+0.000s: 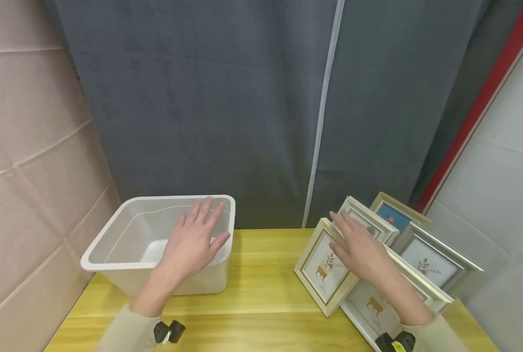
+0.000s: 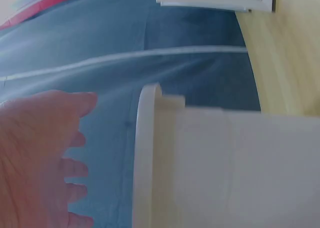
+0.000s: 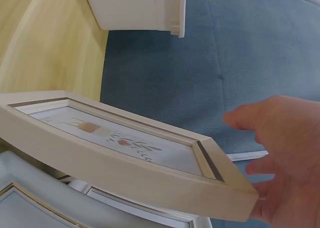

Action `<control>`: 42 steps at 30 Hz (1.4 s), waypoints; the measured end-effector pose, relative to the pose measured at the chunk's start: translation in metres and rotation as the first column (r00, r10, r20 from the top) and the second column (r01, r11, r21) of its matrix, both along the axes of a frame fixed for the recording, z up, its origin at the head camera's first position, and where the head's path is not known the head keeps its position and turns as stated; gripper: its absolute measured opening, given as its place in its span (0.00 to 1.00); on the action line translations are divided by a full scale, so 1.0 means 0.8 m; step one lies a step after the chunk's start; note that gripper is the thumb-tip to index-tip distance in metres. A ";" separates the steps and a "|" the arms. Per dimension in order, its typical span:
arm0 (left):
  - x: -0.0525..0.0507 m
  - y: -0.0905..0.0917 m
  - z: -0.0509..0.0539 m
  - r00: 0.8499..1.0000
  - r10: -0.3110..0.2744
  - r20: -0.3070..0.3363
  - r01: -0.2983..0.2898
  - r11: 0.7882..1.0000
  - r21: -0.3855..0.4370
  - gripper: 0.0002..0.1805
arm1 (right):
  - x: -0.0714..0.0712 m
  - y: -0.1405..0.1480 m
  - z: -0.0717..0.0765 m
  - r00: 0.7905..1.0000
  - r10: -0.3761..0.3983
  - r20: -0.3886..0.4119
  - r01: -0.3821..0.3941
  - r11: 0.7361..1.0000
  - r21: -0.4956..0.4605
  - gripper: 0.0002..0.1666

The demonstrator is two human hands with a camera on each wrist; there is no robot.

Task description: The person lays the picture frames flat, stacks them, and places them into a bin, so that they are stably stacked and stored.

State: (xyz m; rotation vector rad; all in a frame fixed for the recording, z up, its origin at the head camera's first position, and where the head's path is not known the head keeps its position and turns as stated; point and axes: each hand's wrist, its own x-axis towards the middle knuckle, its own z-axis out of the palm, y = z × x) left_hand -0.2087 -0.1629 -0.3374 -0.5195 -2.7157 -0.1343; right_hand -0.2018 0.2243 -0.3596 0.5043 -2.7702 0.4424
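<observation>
My left hand [image 1: 192, 247] is above the right side of a white plastic bin [image 1: 213, 282], its fingers straight and spread. The left wrist view shows that hand [image 2: 35, 158] apart from the bin's rim [image 2: 144, 158], holding nothing. On the right, my right hand [image 1: 364, 252] hovers over a group of picture frames, fingers extended. Nearest to it is a cream picture frame [image 1: 325, 269] with a deer print. In the right wrist view the fingers are beside the corner of this cream frame [image 3: 150, 180]; whether they touch it I cannot tell.
Behind the cream frame lean a silver frame [image 1: 428, 261], a tan frame with a blue picture [image 1: 391, 216] and several white ones. A grey curtain [image 1: 208, 122] hangs behind the wooden table [image 1: 266, 293]. Pale walls stand left and right.
</observation>
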 end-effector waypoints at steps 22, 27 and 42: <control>0.031 0.058 -0.040 0.936 -0.351 0.038 0.347 0.934 0.086 0.38 | -0.009 -0.001 -0.017 0.987 0.085 -0.138 -0.076 0.995 0.071 0.26; 0.035 0.070 -0.046 0.922 -0.381 0.068 0.375 0.923 0.089 0.38 | -0.009 -0.001 -0.019 0.981 0.106 -0.162 -0.099 0.994 0.053 0.28; 0.036 0.088 -0.072 0.906 -0.408 0.116 0.399 0.912 0.096 0.38 | 0.001 -0.014 -0.020 0.991 0.059 -0.120 -0.066 0.996 -0.054 0.34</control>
